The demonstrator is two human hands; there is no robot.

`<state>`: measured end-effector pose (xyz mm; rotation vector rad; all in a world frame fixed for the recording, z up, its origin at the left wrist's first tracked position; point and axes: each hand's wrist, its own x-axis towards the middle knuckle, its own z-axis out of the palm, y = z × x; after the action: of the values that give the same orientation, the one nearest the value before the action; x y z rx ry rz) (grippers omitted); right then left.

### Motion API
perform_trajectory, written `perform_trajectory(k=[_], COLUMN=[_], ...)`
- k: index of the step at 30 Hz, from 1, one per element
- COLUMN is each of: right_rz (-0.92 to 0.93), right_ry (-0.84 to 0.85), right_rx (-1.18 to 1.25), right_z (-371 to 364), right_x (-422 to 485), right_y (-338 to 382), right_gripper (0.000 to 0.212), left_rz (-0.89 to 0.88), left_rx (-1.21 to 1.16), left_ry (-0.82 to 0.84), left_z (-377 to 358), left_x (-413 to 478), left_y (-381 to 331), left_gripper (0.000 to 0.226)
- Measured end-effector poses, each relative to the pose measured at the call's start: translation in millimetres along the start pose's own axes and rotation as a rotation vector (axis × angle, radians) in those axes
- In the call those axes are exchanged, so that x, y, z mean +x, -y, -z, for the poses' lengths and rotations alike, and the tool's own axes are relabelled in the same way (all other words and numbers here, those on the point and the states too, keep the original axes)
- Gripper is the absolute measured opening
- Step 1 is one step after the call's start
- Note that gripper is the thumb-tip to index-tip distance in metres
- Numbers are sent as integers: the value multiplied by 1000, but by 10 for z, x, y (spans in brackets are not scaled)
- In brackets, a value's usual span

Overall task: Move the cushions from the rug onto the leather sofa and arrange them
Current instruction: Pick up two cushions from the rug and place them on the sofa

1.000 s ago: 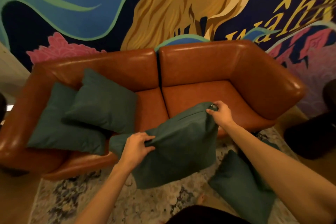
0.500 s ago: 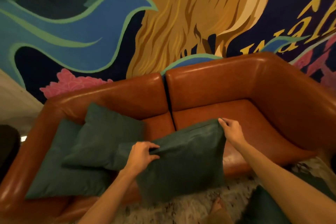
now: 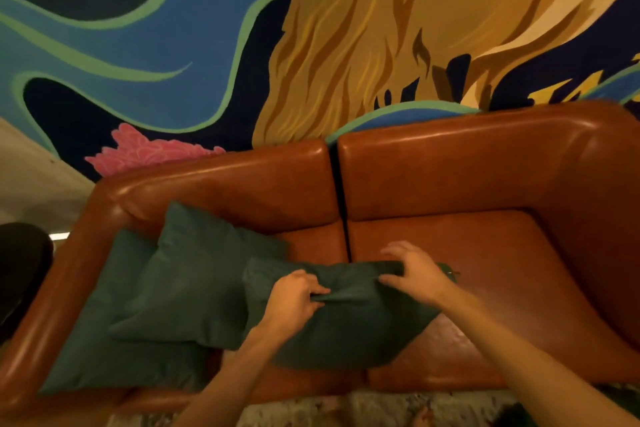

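Note:
A dark green cushion (image 3: 353, 333) lies on the middle of the brown leather sofa (image 3: 485, 177), across the seam between the two seats. My left hand (image 3: 294, 298) pinches a fold of its fabric near its top edge. My right hand (image 3: 415, 274) grips the cushion's upper right part, fingers curled over the top. Two more green cushions sit on the left seat: one (image 3: 194, 281) leaning on top, the other (image 3: 104, 340) under it by the left armrest.
A painted mural wall (image 3: 242, 45) rises behind the sofa. A strip of patterned rug (image 3: 381, 409) shows at the bottom edge, with a dark green shape at the lower right corner. A dark object (image 3: 20, 270) stands left of the sofa.
Both hands carried the cushion up from over the rug onto the sofa seat. It now lies lower and flatter, and my right hand has shifted inward along its top edge.

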<state>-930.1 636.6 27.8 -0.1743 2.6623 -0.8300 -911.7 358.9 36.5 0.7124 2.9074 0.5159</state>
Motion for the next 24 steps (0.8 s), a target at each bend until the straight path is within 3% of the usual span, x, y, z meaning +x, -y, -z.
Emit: perform_trajectory(k=[3,5,9,13,16,21,24], right_rz=[85,44,78,-7,-188,-386,-491], right_ry=[292,329,160,74,79,23,-46], right_rx=[-190,-276,-244,114,352,670,854], right_z=[-333,-508,-636,-522,-329,-154,-152], right_x=[288,484,783,867,955,1085,1085], right_y=[343,458,537,582,557,456,392], right_gripper=[124,130,86,45,26,24,50], left_rz=[-57,-82,-149,-183,65,772,1061], left_rx=[9,14,10,-198,-322,-912,-1190], left_ry=[28,67,65,-327,-546,-507,-377], left_z=[59,116,260,699,1031,686,347], left_x=[195,311,485,587,564,366,191], left_y=[119,264,593,986,1438,2345,2640], left_gripper=[31,29,26,27,38,46,57])
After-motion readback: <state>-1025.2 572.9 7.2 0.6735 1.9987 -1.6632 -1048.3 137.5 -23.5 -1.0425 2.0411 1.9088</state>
